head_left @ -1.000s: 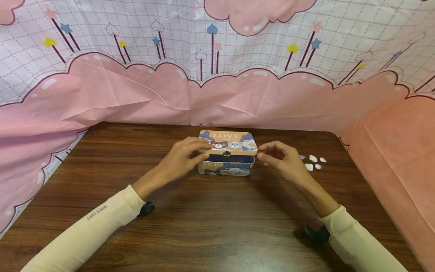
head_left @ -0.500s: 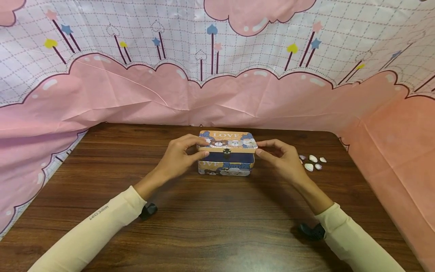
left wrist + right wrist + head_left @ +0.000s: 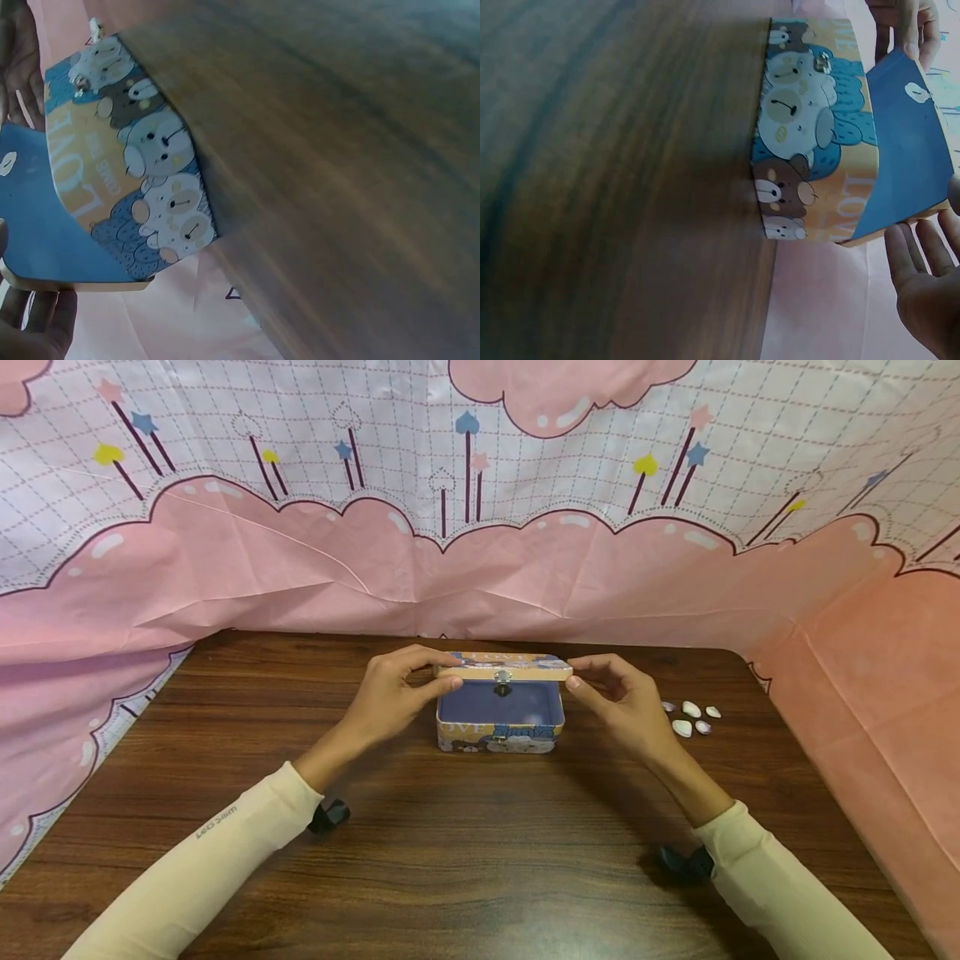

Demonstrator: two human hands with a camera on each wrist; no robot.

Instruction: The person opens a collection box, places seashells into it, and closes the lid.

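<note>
Tin [image 3: 525, 743] on table [image 3: 480, 860], betw. L hand [image 3: 393, 693] & R hand [image 3: 626, 702], lid [image 3: 472, 674] part-raised. L hand pinches lid's L end, R hand its R end. Shells [image 3: 691, 710] nr R hand, apart from tin.

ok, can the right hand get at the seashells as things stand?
Probably, but only by letting go first: the right hand holds the raised lid of the LOVE tin. The seashells lie close to its right, with no object visible between.
</note>
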